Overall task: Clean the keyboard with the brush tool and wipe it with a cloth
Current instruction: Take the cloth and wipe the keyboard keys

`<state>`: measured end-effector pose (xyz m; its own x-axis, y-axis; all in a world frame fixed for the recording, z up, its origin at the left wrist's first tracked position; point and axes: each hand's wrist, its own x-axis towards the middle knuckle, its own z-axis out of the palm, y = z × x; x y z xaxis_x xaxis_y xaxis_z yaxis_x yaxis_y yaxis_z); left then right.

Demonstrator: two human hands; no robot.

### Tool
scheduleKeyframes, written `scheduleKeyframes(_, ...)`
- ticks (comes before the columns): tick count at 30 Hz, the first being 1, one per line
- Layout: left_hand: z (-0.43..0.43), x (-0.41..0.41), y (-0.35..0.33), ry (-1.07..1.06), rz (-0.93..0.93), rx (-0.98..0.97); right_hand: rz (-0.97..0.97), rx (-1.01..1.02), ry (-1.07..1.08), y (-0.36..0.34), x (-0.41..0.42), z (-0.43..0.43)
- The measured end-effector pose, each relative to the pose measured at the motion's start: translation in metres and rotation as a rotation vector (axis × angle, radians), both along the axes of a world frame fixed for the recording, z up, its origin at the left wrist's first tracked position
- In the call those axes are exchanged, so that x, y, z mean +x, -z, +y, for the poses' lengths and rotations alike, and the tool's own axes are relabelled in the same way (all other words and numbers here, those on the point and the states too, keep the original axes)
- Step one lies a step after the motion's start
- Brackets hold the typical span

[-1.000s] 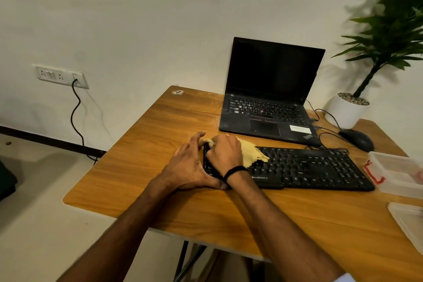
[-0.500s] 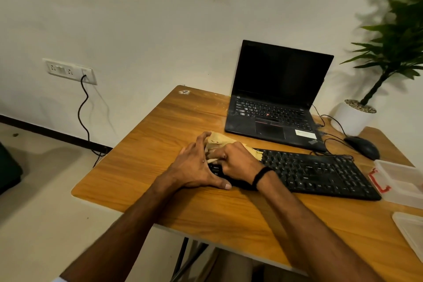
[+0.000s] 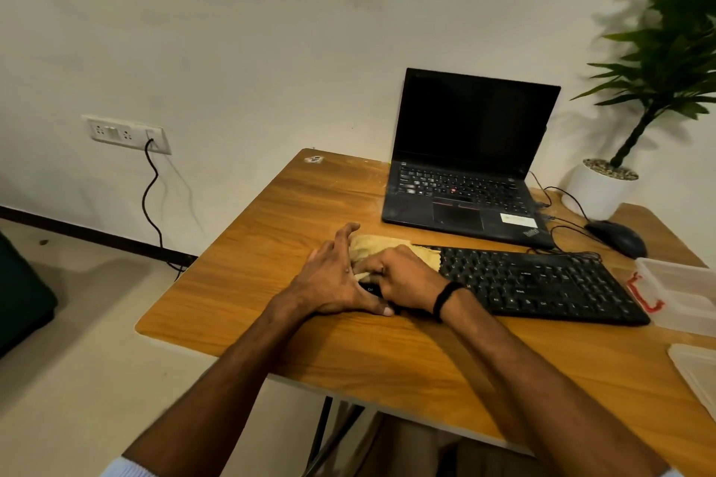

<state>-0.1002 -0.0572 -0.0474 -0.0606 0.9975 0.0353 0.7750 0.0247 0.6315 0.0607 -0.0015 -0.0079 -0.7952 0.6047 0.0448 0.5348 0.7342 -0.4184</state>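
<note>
A wooden table (image 3: 387, 360) is standing against a plain white wall (image 3: 232, 31), with pale floor (image 3: 97, 360) showing at its 9 o'clock. Taking 6 o'clock as the person's edge of the tabletop, the black keyboard (image 3: 542, 283) is lying across the centre and running towards 3 o'clock. The yellow cloth (image 3: 383, 246) is sitting bunched on the keyboard's 9 o'clock end. The right hand (image 3: 403, 279), wearing a black wristband (image 3: 445, 296), is bearing down on the cloth with fingers curled, gripping a fold of it. The left hand (image 3: 333, 279) is resting just beside it at 9 o'clock, fingers spread, thumb lying along the keyboard's front edge. An open laptop (image 3: 469, 166) with a dark screen is standing at 12 o'clock, just behind the keyboard. A black mouse (image 3: 618, 238) is lying at 2 o'clock, near a white pot (image 3: 600, 192) holding a green plant (image 3: 666, 62). A clear plastic container (image 3: 682, 290) with a red clip is sitting at 3 o'clock, just beside the keyboard's end, and a clear lid (image 3: 697, 372) is lying at 4 o'clock. On the wall at 10 o'clock, a socket plate (image 3: 128, 134) is carrying a black cable (image 3: 151, 197) hanging towards the floor.
</note>
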Motion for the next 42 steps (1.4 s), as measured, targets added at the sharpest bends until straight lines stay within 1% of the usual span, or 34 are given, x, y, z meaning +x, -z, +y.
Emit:
scheduleKeyframes(2,0.000,0.002,-0.001,0.007,0.025,0.000,0.027,-0.043,0.007,-0.001,0.008,-0.003)
scheduleKeyframes(5,0.001,0.002,-0.001,0.008,0.033,0.004,0.138,0.004,0.105,-0.001,0.003,-0.007)
scheduleKeyframes(10,0.001,-0.002,0.003,0.023,0.035,0.011,0.123,-0.032,0.109,0.014,0.014,-0.040)
scheduleKeyframes(17,0.003,-0.006,0.003,0.073,0.075,-0.008,0.156,0.029,0.157,0.031,0.017,-0.047)
scheduleKeyframes(22,0.007,-0.010,0.005,0.097,0.102,-0.040,0.161,0.051,0.226,0.027,0.010,-0.049)
scheduleKeyframes(25,0.007,-0.010,0.006,0.115,0.112,-0.037,0.137,0.006,0.168,0.026,0.013,-0.050)
scheduleKeyframes(27,0.006,-0.010,0.006,0.116,0.095,-0.032,0.165,0.012,0.251,0.023,0.019,-0.045)
scheduleKeyframes(29,0.007,-0.010,0.006,0.118,0.084,-0.033,0.152,0.080,0.342,0.019,0.023,-0.042)
scheduleKeyframes(32,0.009,-0.011,0.008,0.124,0.075,-0.026,0.123,0.019,0.234,0.016,0.026,-0.048)
scheduleKeyframes(35,0.010,-0.012,0.010,0.120,0.076,-0.021,0.160,0.077,0.314,0.018,0.028,-0.047)
scheduleKeyframes(36,0.011,-0.011,0.010,0.119,0.082,-0.019,0.148,0.083,0.302,0.020,0.028,-0.049)
scheduleKeyframes(38,0.011,-0.012,0.010,0.123,0.099,-0.016,0.147,0.031,0.239,0.020,0.026,-0.056)
scheduleKeyframes(40,0.010,-0.012,0.008,0.111,0.095,-0.013,0.200,0.031,0.304,0.021,0.027,-0.054)
scheduleKeyframes(42,0.010,-0.011,0.008,0.102,0.087,-0.005,0.219,0.101,0.368,0.023,0.027,-0.052)
